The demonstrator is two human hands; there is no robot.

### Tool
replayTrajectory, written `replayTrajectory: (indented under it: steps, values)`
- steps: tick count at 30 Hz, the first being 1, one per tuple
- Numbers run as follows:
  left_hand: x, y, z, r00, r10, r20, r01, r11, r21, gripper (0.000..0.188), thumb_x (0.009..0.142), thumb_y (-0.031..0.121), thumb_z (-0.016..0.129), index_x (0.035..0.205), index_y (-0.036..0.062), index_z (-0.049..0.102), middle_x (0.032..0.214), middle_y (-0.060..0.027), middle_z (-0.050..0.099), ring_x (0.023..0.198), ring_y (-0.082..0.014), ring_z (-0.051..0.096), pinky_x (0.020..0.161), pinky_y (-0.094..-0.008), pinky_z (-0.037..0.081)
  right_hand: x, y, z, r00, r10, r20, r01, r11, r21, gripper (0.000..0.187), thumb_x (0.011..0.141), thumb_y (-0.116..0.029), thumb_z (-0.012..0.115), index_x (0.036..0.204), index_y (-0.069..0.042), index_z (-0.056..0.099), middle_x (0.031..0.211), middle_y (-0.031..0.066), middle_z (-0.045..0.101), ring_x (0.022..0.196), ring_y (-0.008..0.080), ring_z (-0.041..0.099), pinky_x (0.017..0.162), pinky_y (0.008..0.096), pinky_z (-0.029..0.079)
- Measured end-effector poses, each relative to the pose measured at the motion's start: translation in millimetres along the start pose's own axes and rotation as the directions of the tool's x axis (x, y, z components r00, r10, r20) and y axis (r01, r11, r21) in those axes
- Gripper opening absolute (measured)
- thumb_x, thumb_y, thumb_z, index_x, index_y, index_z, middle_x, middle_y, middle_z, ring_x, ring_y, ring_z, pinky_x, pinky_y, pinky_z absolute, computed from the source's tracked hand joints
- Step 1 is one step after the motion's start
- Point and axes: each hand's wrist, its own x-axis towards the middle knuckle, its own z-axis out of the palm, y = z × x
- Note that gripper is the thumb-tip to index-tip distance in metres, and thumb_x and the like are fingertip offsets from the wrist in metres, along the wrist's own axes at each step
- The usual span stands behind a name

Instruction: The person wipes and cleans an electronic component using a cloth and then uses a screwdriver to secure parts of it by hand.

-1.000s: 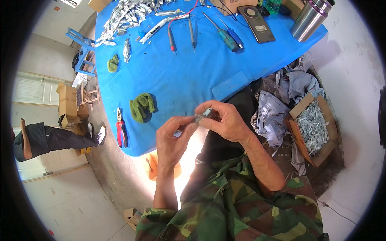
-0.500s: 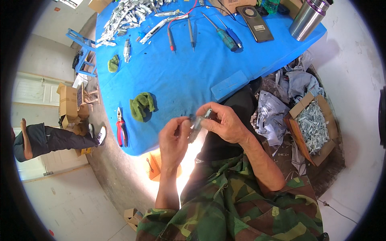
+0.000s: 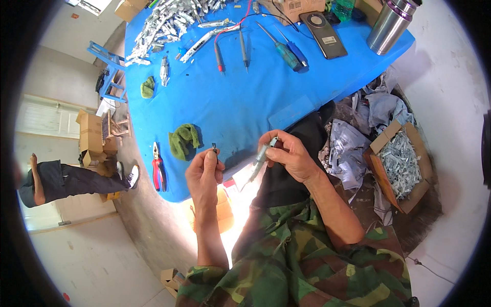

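Between the thumb and fingertips of my left hand is a small dark part, too small to name. My right hand is closed on a slim silver-grey metal piece, tilted with its lower end toward the left. The two hands are apart, over the near edge of the blue-covered table. A crumpled green cloth lies just beyond my left hand, and red-handled pliers lie to its left.
Many similar silver pieces are heaped at the far left of the table. Two test probes, screwdrivers, a phone and a steel flask lie or stand beyond. At right is a carton of silver pieces. A person is at far left.
My hands were together at the silver piece and have drawn apart. My left hand has moved left with the small dark part, while the right still grips the silver piece.
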Motion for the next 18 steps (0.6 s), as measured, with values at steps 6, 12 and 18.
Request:
replayTrajectory:
  steps: [6, 12, 18]
  values:
    - [15.4, -6.6, -18.3, 0.992, 0.009, -0.123, -0.02, 0.996, -0.088, 0.024, 0.11, 0.023, 0.064, 0.116, 0.0017, 0.072, 0.083, -0.0023, 0.068, 0.062, -0.0043, 0.054, 0.053, -0.0219, 0.041, -0.5, 1.6, -1.8, 0.999, 0.025, -0.025, -0.023, 0.996, 0.086, 0.031, 0.1, -0.012, 0.07, 0.129, -0.002, 0.065, 0.108, 0.0046, 0.068, 0.091, 0.0107, 0.065, 0.079, 0.0277, 0.056]
    - [45.5, -12.4, -40.7, 0.979, 0.074, -0.188, -0.087, 0.994, -0.063, 0.024, 0.107, 0.018, 0.066, 0.123, 0.001, 0.07, 0.09, -0.0068, 0.073, 0.062, -0.0053, 0.054, 0.054, -0.0219, 0.041, 5.6, 17.1, -7.6, 1.0, -0.015, -0.014, 0.016, 0.995, 0.095, 0.028, 0.101, -0.014, 0.067, 0.127, -0.003, 0.065, 0.1, 0.0032, 0.068, 0.084, 0.0103, 0.064, 0.072, 0.0274, 0.055]
    - [61.1, 21.7, 13.2, 0.983, 0.154, -0.1, -0.163, 0.983, -0.086, 0.022, 0.107, 0.018, 0.064, 0.122, 0.0023, 0.071, 0.096, -0.0052, 0.073, 0.068, -0.0039, 0.055, 0.057, -0.0204, 0.04, 11.5, 27.1, -6.3, 1.0, 0.0, 0.017, -0.003, 0.986, 0.169, 0.027, 0.1, -0.015, 0.072, 0.123, -0.003, 0.067, 0.103, 0.0009, 0.067, 0.087, 0.0088, 0.063, 0.074, 0.0274, 0.054]
